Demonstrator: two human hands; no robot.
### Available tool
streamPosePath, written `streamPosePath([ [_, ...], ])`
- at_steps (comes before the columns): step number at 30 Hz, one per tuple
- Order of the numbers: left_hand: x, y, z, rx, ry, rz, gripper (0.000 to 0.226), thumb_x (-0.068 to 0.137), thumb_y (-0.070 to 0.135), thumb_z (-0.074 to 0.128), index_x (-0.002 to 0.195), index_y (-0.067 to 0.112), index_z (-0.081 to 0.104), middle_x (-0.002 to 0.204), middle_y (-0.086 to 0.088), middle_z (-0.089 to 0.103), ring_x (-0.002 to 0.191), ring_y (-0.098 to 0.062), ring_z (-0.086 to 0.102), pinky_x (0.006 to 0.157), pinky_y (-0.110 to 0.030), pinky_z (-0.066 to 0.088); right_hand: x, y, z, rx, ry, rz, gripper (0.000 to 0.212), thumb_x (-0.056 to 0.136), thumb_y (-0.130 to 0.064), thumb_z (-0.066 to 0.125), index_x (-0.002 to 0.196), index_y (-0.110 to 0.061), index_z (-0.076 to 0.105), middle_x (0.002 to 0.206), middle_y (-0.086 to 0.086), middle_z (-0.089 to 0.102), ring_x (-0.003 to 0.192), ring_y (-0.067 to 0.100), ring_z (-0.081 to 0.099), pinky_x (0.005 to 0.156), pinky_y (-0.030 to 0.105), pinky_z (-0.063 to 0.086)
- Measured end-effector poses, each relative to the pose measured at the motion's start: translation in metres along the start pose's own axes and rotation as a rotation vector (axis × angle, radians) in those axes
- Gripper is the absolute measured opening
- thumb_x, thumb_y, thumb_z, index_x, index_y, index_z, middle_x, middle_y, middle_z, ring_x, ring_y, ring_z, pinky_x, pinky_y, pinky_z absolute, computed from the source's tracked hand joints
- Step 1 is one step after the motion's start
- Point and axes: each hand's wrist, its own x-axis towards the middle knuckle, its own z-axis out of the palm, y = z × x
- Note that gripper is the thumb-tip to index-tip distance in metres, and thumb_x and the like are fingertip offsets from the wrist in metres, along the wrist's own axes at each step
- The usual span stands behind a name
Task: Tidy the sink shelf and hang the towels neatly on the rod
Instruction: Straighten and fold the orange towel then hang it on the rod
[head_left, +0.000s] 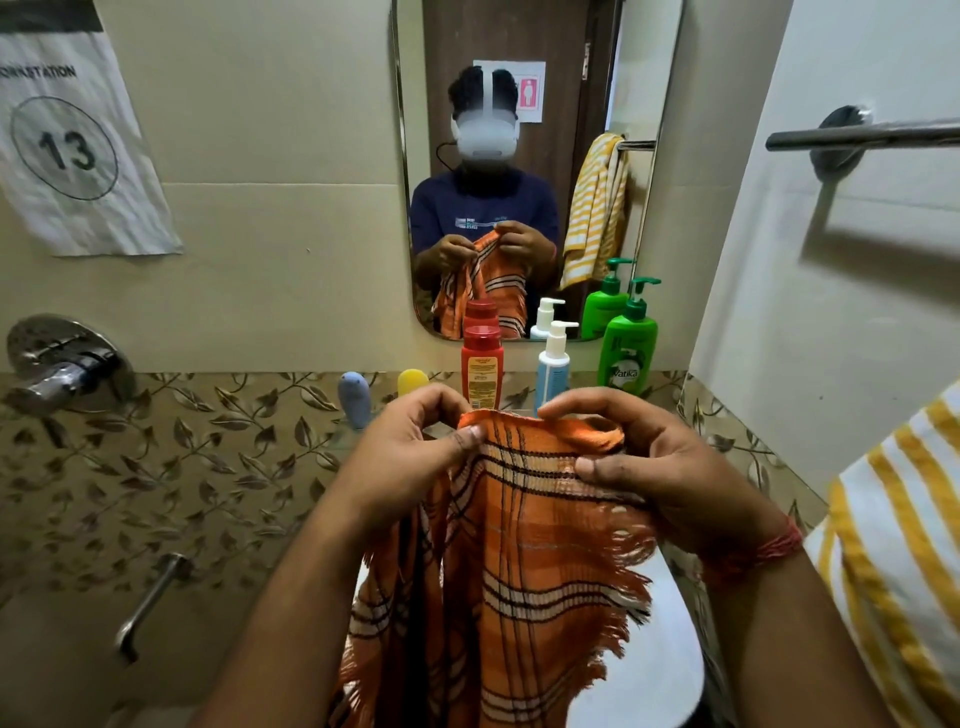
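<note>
I see my left hand (410, 447) and right hand (660, 467) both pinching the top hem of the orange plaid towel (519, 561), thumbs in front and fingers curled behind; it hangs at centre and its lower end runs off the frame at 6 o'clock. The rod (862, 136) at 2 o'clock is cut off by the right edge, as is the yellow striped towel (904, 545) at 4 o'clock, and the towel hides the feet of the bottles (482, 366) at 12 o'clock.

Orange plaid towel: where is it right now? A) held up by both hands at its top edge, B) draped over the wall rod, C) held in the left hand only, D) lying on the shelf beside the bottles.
A: the left hand and right hand both pinch the top edge of the orange plaid towel, which hangs below them; the rod is bare where visible.
</note>
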Motion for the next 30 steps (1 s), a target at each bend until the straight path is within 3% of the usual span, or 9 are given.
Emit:
streamPosePath([
  [4, 0.000, 0.003, 0.005, 0.015, -0.020, -0.003, 0.005, 0.093, 0.018, 0.069, 0.090, 0.018, 0.066, 0.092, 0.011, 0.071, 0.088, -0.005, 0.069, 0.070, -0.009, 0.052, 0.001, 0.001, 0.004, -0.026, -0.062, -0.035, 0.053, 0.080, 0.019, 0.045, 0.117, -0.009, 0.069, 0.106, 0.010, 0.069, 0.097, 0.025, 0.067, 0.085, 0.034, 0.057],
  [9, -0.002, 0.006, 0.010, 0.039, -0.027, 0.000, 0.010, 0.091, 0.015, 0.072, 0.088, 0.023, 0.067, 0.094, 0.007, 0.070, 0.089, -0.008, 0.068, 0.072, -0.015, 0.055, 0.008, 0.002, 0.011, -0.142, -0.087, -0.035, 0.041, 0.084, 0.016, 0.049, 0.116, -0.003, 0.067, 0.105, 0.011, 0.070, 0.100, 0.024, 0.067, 0.090, 0.035, 0.056],
  [12, -0.003, 0.007, 0.013, 0.031, -0.052, 0.001, 0.015, 0.088, 0.009, 0.073, 0.088, 0.022, 0.068, 0.093, 0.007, 0.070, 0.087, -0.007, 0.068, 0.070, -0.018, 0.055, 0.012, 0.002, 0.018, -0.303, -0.083, -0.069, 0.031, 0.087, 0.010, 0.059, 0.113, -0.003, 0.068, 0.104, 0.004, 0.071, 0.097, 0.017, 0.068, 0.084, 0.027, 0.054],
  [15, -0.002, 0.009, 0.015, 0.041, -0.076, -0.007, 0.016, 0.085, 0.010, 0.075, 0.088, 0.023, 0.067, 0.091, 0.013, 0.069, 0.088, -0.003, 0.066, 0.071, -0.019, 0.054, 0.016, 0.002, 0.023, -0.522, 0.005, -0.164, 0.021, 0.087, 0.006, 0.066, 0.106, -0.002, 0.070, 0.104, 0.010, 0.072, 0.099, 0.024, 0.070, 0.085, 0.036, 0.058],
  [19, -0.003, 0.013, 0.017, 0.049, -0.093, -0.011, 0.014, 0.084, 0.011, 0.077, 0.094, 0.018, 0.068, 0.099, 0.005, 0.070, 0.095, -0.011, 0.068, 0.076, -0.031, 0.060, 0.021, -0.002, 0.030, -0.737, 0.008, -0.272, 0.013, 0.085, -0.005, 0.073, 0.098, -0.008, 0.073, 0.098, 0.004, 0.066, 0.091, 0.024, 0.065, 0.077, 0.047, 0.057],
  [22, -0.005, 0.016, 0.018, 0.043, -0.111, -0.018, 0.015, 0.086, 0.009, 0.075, 0.097, 0.016, 0.068, 0.106, -0.003, 0.069, 0.104, -0.021, 0.067, 0.085, -0.040, 0.060, 0.022, -0.003, 0.035, -0.728, -0.051, -0.303, 0.010, 0.090, -0.008, 0.067, 0.100, -0.007, 0.067, 0.104, 0.005, 0.066, 0.100, 0.026, 0.064, 0.082, 0.051, 0.054],
  [25, -0.007, 0.017, 0.017, 0.079, -0.107, -0.004, 0.012, 0.088, 0.011, 0.074, 0.097, 0.015, 0.067, 0.107, -0.003, 0.069, 0.106, -0.019, 0.066, 0.091, -0.045, 0.058, 0.019, -0.004, 0.037, -0.624, -0.063, -0.251, 0.009, 0.092, -0.008, 0.060, 0.100, -0.004, 0.062, 0.099, 0.011, 0.068, 0.096, 0.032, 0.065, 0.081, 0.054, 0.055],
  [27, -0.009, 0.017, 0.016, 0.094, -0.107, 0.009, 0.009, 0.090, 0.011, 0.072, 0.096, 0.014, 0.067, 0.105, -0.004, 0.069, 0.104, -0.018, 0.066, 0.093, -0.045, 0.057, 0.017, -0.006, 0.039, -0.617, -0.054, -0.238, 0.007, 0.092, -0.010, 0.061, 0.098, -0.007, 0.060, 0.092, 0.009, 0.064, 0.086, 0.027, 0.063, 0.073, 0.045, 0.055],
  [30, -0.011, 0.018, 0.016, 0.079, -0.114, 0.017, 0.010, 0.089, 0.013, 0.073, 0.098, 0.014, 0.069, 0.102, -0.006, 0.070, 0.100, -0.021, 0.067, 0.090, -0.044, 0.058, 0.019, -0.010, 0.044, -0.777, -0.088, -0.219, 0.008, 0.091, -0.017, 0.067, 0.097, -0.020, 0.062, 0.084, -0.012, 0.062, 0.077, 0.011, 0.063, 0.068, 0.022, 0.051],
])
